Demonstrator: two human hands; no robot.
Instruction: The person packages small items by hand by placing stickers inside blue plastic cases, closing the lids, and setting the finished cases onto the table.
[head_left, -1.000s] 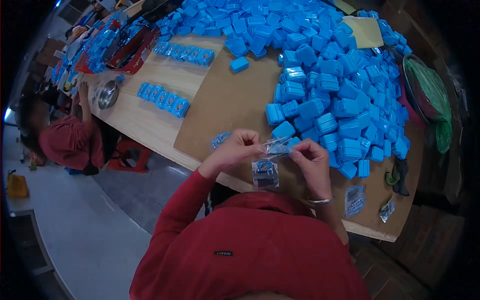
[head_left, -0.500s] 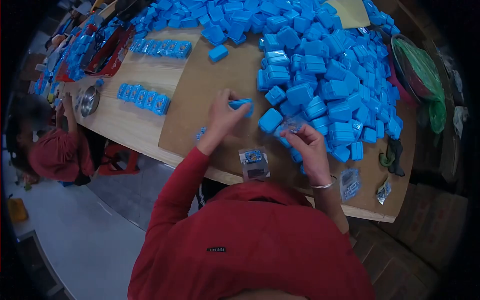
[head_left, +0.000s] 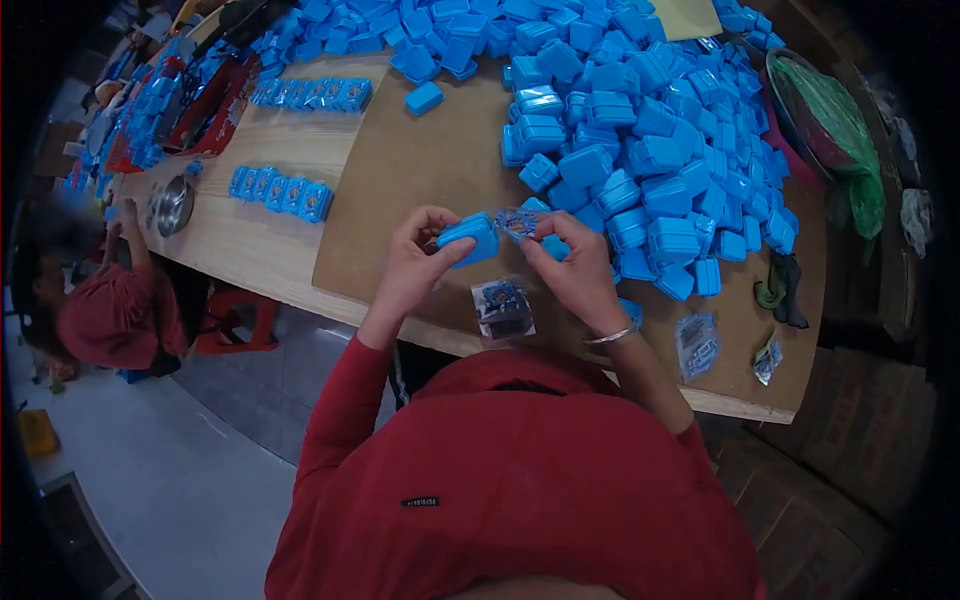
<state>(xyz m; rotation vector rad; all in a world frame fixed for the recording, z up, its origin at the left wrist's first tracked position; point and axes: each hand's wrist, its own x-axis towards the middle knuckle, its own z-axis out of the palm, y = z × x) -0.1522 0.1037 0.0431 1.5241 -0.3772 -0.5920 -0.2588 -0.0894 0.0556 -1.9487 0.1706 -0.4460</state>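
- Both hands have drawn together: half a second ago, the blue box and clear packet were well apart; now they are just beside each other above the surface [head_left: 360, 205].
- Left grip [head_left: 412, 258]: closed around one blue box [head_left: 470, 241], smooth, rounded plastic.
- Right grip [head_left: 580, 265]: thumb and fingers pinched on one clear packet [head_left: 515, 222], thin, glossy film with printed contents.
- Below them, one flat pouch [head_left: 503, 308].
- To the right, one crinkled clear bag [head_left: 697, 345] and one small silvery packet [head_left: 767, 360].
- Beyond, one heap of blue boxes [head_left: 640, 150], too many to count.
- Leftward, two rows of blue packs [head_left: 282, 193], about six in each; one round metal bowl [head_left: 172, 205].
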